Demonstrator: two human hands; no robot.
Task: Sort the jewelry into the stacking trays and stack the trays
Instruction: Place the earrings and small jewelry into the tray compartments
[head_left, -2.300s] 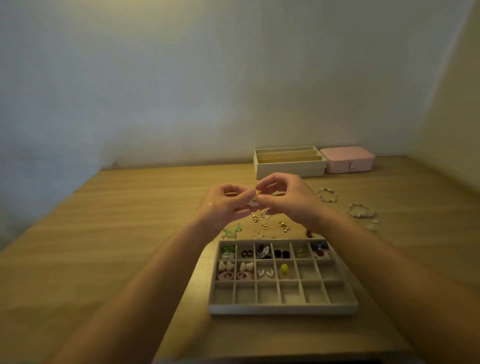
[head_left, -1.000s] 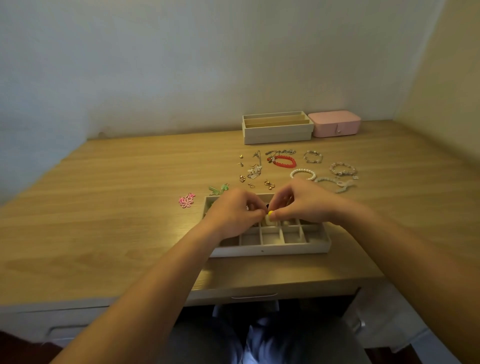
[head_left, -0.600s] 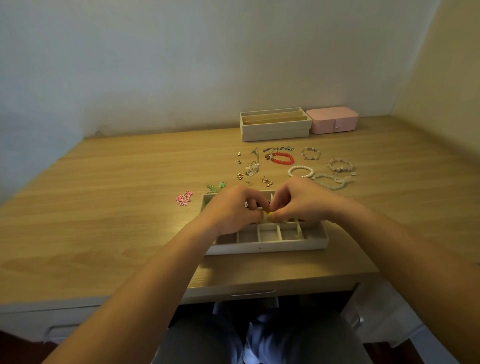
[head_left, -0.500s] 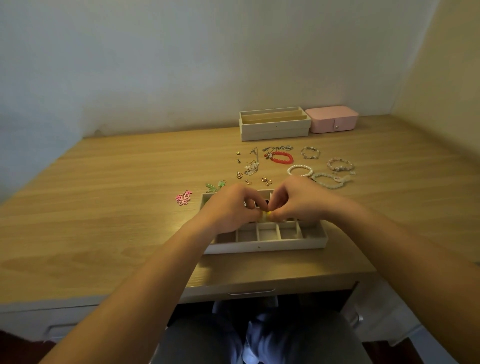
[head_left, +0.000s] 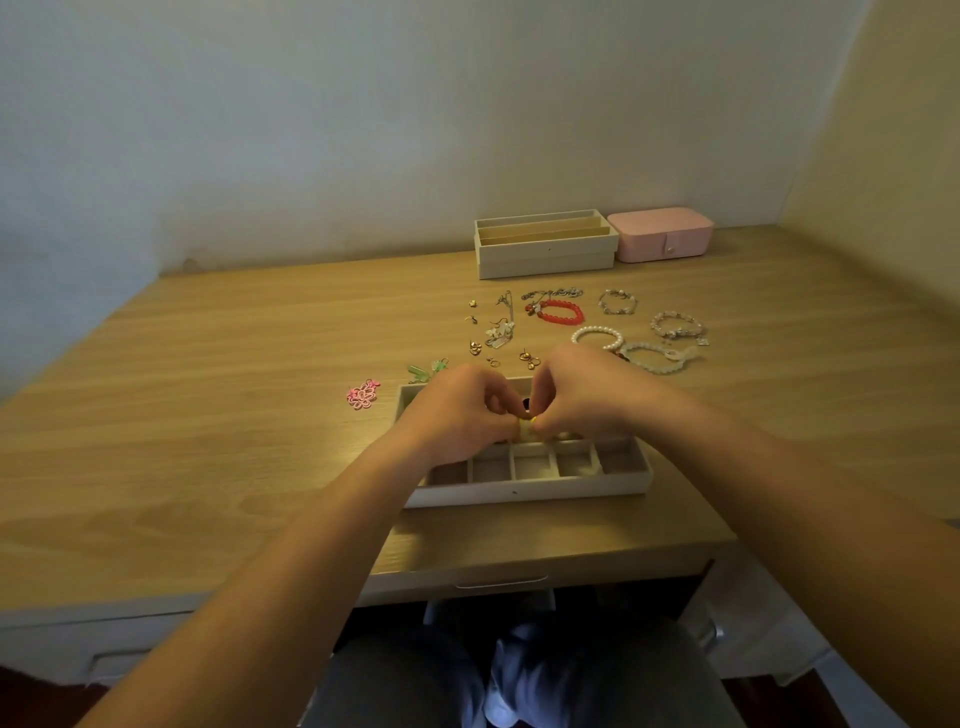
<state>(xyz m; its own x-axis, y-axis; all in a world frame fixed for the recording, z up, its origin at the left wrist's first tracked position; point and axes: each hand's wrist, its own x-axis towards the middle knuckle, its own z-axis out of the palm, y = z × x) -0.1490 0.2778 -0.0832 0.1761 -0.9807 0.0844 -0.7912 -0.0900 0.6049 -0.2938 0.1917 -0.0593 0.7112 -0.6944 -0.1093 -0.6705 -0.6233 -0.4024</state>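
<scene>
A grey compartment tray (head_left: 524, 491) lies near the desk's front edge. My left hand (head_left: 457, 413) and my right hand (head_left: 582, 395) meet over its middle, fingers curled, both pinching a small yellow jewelry piece (head_left: 527, 427) between their fingertips. My hands hide most of the tray's back rows. Behind the tray loose jewelry lies on the desk: a red bead bracelet (head_left: 561, 312), a white pearl bracelet (head_left: 597, 338), a pale green bracelet (head_left: 657, 358), small gold earrings (head_left: 529, 357) and pink flower earrings (head_left: 362, 393).
Two stacked beige trays (head_left: 545, 252) stand at the back against the wall, with a pink jewelry box (head_left: 660, 234) on their right. A wall closes the right side. A drawer handle (head_left: 501, 582) shows under the desk edge, above my lap.
My hands came down from mid-air onto the tray and stayed there, fingertips working the yellow piece. The camera view tilted down and back, showing more desk and my lap.
</scene>
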